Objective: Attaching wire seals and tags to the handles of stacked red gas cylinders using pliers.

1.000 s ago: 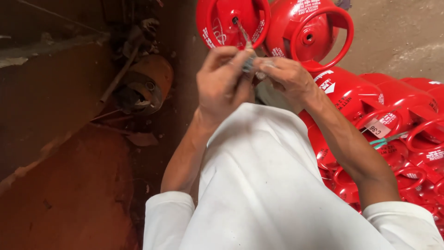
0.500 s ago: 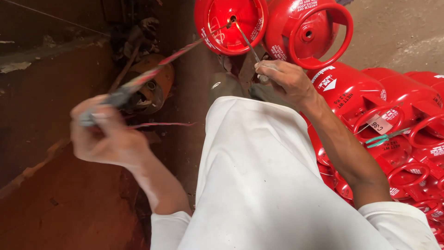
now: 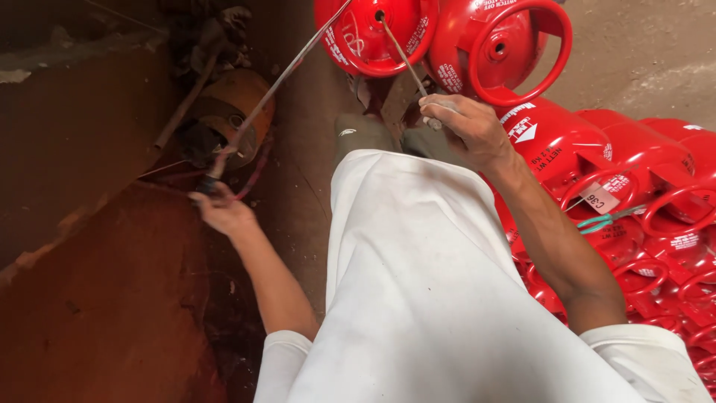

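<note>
1. Where the rusty red ledge [image 3: 89, 313] drops to the dark floor, the left hand [image 3: 222, 211] hangs low, fingers closed round the end of a thin grey rod [image 3: 280, 80] — rod slants up and right toward the cylinders.
2. Just behind that hand: a round orange-brown drum [image 3: 224, 112] with dark junk piled on it.
3. Centre: person's white shirt [image 3: 418, 298], a dark shoe [image 3: 358, 134] on the floor past it.
4. Right hand [image 3: 466, 127] raised, thumb and fingers pinching a thin metal pin [image 3: 406, 56] — its far end sits at the valve hole of a red gas cylinder [image 3: 365, 33] lying on its side.
5. Next to it, a second red cylinder [image 3: 492, 45], collar ring facing us.
6. Far right: more red cylinders [image 3: 634, 194] stacked, one with a white tag [image 3: 600, 198].
</note>
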